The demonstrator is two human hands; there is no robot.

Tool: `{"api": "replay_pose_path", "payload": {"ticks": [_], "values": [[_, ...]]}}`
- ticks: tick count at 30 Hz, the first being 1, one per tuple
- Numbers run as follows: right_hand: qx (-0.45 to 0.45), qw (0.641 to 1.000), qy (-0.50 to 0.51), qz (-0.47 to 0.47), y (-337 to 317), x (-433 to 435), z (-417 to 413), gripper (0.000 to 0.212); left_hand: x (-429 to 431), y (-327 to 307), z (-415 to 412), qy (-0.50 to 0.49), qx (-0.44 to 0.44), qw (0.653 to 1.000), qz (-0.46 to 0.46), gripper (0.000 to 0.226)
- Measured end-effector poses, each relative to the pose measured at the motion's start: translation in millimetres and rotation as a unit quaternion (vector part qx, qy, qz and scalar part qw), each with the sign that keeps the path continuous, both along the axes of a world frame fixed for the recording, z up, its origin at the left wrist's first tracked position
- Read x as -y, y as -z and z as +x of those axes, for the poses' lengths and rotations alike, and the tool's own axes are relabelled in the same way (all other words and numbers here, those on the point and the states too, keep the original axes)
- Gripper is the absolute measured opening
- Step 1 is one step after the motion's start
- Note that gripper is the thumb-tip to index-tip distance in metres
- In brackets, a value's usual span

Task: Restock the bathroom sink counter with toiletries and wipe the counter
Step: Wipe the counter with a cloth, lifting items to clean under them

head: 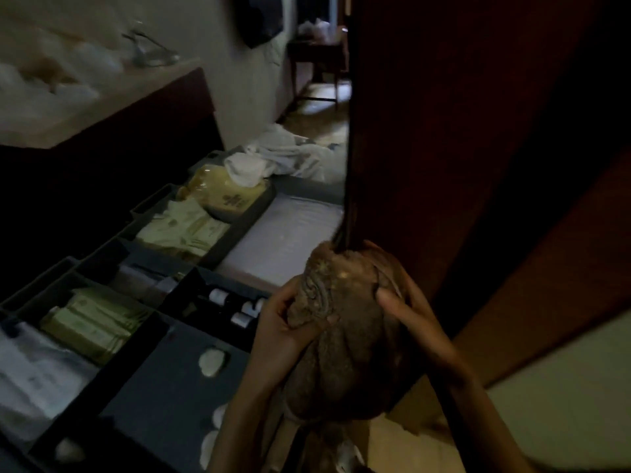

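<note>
A bunched brown cloth (345, 339) hangs in front of me in the dim light, held from both sides. My left hand (278, 319) grips its left edge and my right hand (406, 302) presses on its right side. Below and to the left lies a grey supply tray (164, 397) with compartments. It holds small dark bottles with white caps (235, 307), green packets (92, 322), pale sachets (184, 230) and a yellow pack (225, 192). The bathroom counter (78, 97) with a chrome tap (150, 51) is at the upper left.
A dark wooden door (444, 131) stands close on the right, its edge just above the cloth. White towels (290, 155) lie crumpled on the floor beyond the tray. A wooden table (317, 63) stands down the hallway. Small white soaps (211, 361) rest on the tray's lid.
</note>
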State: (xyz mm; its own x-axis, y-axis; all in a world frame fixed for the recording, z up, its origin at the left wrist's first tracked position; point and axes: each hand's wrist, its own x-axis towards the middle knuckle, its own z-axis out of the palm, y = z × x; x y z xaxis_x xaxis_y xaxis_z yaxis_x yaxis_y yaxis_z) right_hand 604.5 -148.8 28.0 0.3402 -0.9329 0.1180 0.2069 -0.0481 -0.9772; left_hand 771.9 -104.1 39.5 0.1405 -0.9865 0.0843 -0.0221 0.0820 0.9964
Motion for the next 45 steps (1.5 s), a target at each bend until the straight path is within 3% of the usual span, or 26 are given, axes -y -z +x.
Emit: {"api": "replay_pose_path", "payload": {"ticks": [5,8,11,13,16,20,25,31,34,37,40,45], "values": [[0.021,0.982,0.180,0.045,18,-41,-60,0.062,-7,21,-61,0.078,0.070,0.994,-0.017,0.058],[0.017,0.958,0.285,0.032,20,-63,-89,0.045,-10,28,-94,0.213,0.022,0.977,-0.015,0.075],[-0.008,0.934,0.355,0.032,25,-83,-115,0.051,-13,27,-129,0.259,0.007,0.966,0.008,0.084],[-0.024,0.917,0.397,0.026,26,-98,-135,0.058,-20,25,-161,0.237,0.007,0.971,0.013,0.074],[-0.034,0.898,0.439,0.010,22,-117,-169,0.039,-31,26,-207,0.202,-0.027,0.979,0.004,0.048],[-0.049,0.859,0.510,-0.016,19,-148,-222,0.028,-44,28,-268,0.269,-0.037,0.962,0.005,0.040],[-0.115,0.784,0.610,0.000,26,-210,-311,0.023,-83,33,-363,0.371,0.014,0.928,0.006,0.041],[-0.178,0.642,0.745,0.023,27,-291,-420,0.016,-145,39,-487,0.539,0.040,0.841,-0.001,0.047],[-0.201,0.572,0.794,0.050,31,-329,-470,0.019,-177,40,-547,0.625,0.074,0.777,-0.021,0.040],[-0.187,0.533,0.822,0.073,33,-354,-505,0.025,-206,42,-599,0.645,0.070,0.760,-0.034,0.044],[-0.153,0.537,0.827,0.073,35,-368,-527,0.040,-227,41,-641,0.630,0.072,0.773,-0.039,0.045],[-0.167,0.555,0.810,0.090,46,-378,-554,0.107,-246,47,-687,0.670,0.095,0.736,-0.023,0.035]]}}
